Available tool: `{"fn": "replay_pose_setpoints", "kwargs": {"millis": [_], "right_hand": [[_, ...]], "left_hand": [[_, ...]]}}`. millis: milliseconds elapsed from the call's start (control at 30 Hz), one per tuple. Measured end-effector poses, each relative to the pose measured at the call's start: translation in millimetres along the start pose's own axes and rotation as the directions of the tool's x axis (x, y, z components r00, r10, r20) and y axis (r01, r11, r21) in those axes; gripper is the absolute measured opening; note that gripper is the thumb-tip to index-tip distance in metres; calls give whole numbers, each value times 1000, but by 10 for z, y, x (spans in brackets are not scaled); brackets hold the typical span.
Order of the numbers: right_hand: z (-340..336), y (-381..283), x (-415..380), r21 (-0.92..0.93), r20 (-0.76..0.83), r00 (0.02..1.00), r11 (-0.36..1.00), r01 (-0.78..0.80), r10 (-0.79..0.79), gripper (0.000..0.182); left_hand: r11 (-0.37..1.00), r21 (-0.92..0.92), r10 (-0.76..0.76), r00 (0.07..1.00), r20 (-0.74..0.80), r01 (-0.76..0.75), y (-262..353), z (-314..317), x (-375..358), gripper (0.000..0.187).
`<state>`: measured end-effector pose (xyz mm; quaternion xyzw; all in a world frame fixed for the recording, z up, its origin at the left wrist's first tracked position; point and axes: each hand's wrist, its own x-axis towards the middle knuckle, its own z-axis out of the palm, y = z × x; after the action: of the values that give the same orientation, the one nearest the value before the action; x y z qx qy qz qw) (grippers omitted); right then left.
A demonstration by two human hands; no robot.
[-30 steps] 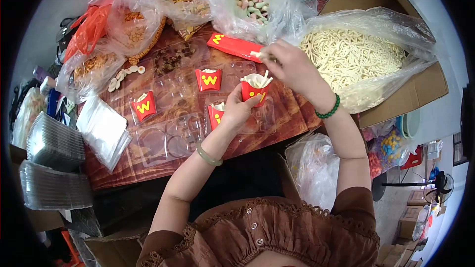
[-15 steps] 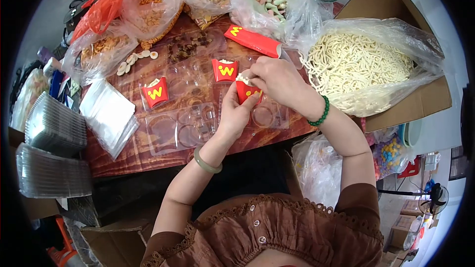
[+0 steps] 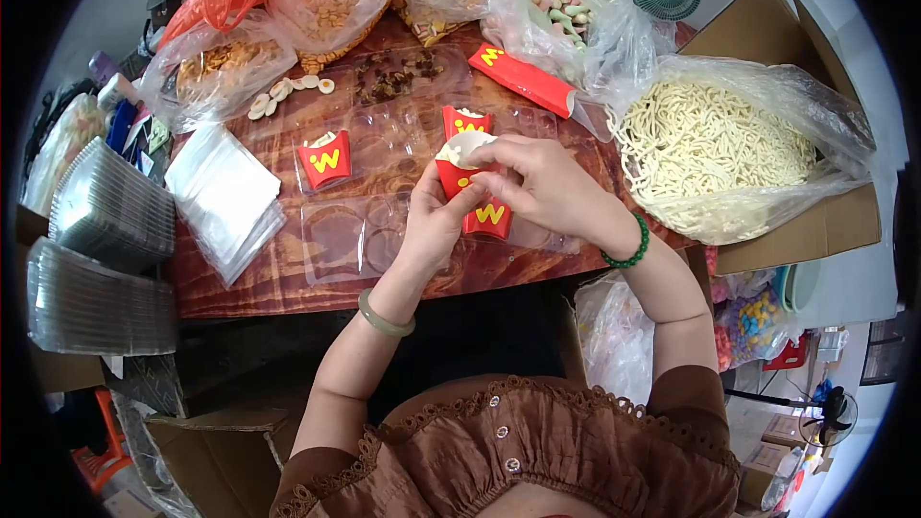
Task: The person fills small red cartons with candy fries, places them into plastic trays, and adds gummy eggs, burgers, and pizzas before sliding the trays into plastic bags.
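Observation:
My left hand (image 3: 434,221) is wrapped round a small red fries carton (image 3: 449,178) with a yellow mark, held upright above the table. Pale stick-shaped pieces show at its mouth. My right hand (image 3: 547,180) is closed at the carton's top, fingers against a rounded whitish back flap (image 3: 470,145). Part of the carton is hidden by the fingers. Just below my hands lies another red carton (image 3: 487,220). Behind them stands a filled carton (image 3: 466,118), partly covered. To the left, a third filled carton (image 3: 324,160) sits on a clear plastic tray (image 3: 331,240).
An open box (image 3: 806,230) holds a bag of pale sticks (image 3: 715,149) at right. Bags of orange snacks (image 3: 331,10) and pastel candies (image 3: 559,2) line the back. A red carton stack (image 3: 523,79), clear sleeves (image 3: 221,197) and stacked plastic trays (image 3: 110,206) lie around.
The held carton has risen and shifted slightly left, and its whitish back now shows more at the top. The red carton beneath my hands has come into sight. The view has shifted a little.

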<state>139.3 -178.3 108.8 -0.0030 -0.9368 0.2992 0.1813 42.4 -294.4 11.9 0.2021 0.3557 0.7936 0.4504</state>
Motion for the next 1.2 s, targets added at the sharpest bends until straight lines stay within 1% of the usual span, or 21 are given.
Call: {"fn": "replay_pose_setpoints", "kwargs": {"millis": [133, 200, 233, 300, 333, 367, 400, 433, 467, 533, 600, 667, 700, 767, 833, 1000, 1067, 1100, 1133, 1167, 1200], "right_hand": [[122, 10, 35, -74, 99, 984, 987, -140, 147, 15], [113, -31, 97, -1, 235, 951, 978, -207, 201, 16], [101, -42, 126, 2, 238, 950, 978, -208, 202, 16], [71, -53, 180, 102, 354, 888, 931, -349, 294, 15], [68, -67, 170, 104, 355, 889, 933, -345, 289, 15], [65, -86, 135, 84, 132, 970, 973, -216, 204, 15], [70, -101, 97, 39, -92, 991, 995, -92, 96, 15], [64, -95, 74, 75, -193, 972, 990, -123, 135, 15], [68, -60, 66, 81, -186, 974, 990, -115, 128, 15], [101, 8, 43, 147, -153, 951, 958, -247, 269, 15], [160, 31, 39, 163, -140, 962, 964, -210, 234, 16], [229, 61, 47, -58, -190, 981, 998, 22, -32, 16], [254, 43, 58, -50, -187, 982, 998, 28, -37, 16], [309, -36, 90, -254, -150, 971, 956, 144, -186, 17], [391, -139, 103, -222, -129, 970, 959, 175, -207, 19], [596, -254, 209, -127, 141, 985, 985, 115, -97, 18], [696, -250, 314, -99, 217, 974, 992, 81, -58, 16], [787, -210, 373, 12, 223, 970, 996, 93, -93, 14], [873, -174, 436, 120, 227, 966, 988, 101, -126, 13], [955, -163, 503, 124, 231, 964, 987, 106, -132, 13], [1046, -166, 580, 167, 220, 967, 982, 93, -129, 13]], "left_hand": [[992, 113, 55, 997, 61, -62, -30, -18, -43, 39], [987, 129, 87, 994, 61, -94, -59, -42, -77, 39], [987, 130, 84, 995, 57, -91, -75, -75, -91, 39], [997, 71, 26, 999, 30, -28, -64, -130, -96, 41], [997, 73, 30, 999, 27, -32, -36, -132, -102, 41], [998, 26, 65, 998, 11, -65, 3, -139, -125, 42], [995, -21, 98, 995, -11, -98, 48, -145, -159, 43], [994, -14, 109, 994, -26, -110, 79, -164, -173, 43], [993, -11, 116, 993, -36, -116, 106, -173, -199, 43], [991, 11, 130, 991, -20, -130, 134, -167, -262, 44], [988, 30, 152, 988, -20, -152, 107, -186, -292, 44], [983, 50, 175, 984, -24, -174, 104, -208, -303, 44], [980, 92, 177, 984, -23, -175, 127, -218, -322, 45], [964, 180, 204, 978, -38, -194, 163, -224, -366, 44], [960, 187, 216, 976, -23, -208, 180, -253, -404, 44], [951, 246, 218, 969, -112, -186, 221, -403, -549, 44], [939, 340, 115, 973, -199, -41, 222, -537, -618, 58], [938, 344, 122, 970, -209, -44, 320, -534, -692, 58], [765, 631, 293, 942, -166, -128, 479, -513, -807, 73], [502, 847, 433, 899, -69, -177, 603, -550, -905, 88], [74, 987, 503, 860, 85, -141, 644, -741, -981, 111]]}}
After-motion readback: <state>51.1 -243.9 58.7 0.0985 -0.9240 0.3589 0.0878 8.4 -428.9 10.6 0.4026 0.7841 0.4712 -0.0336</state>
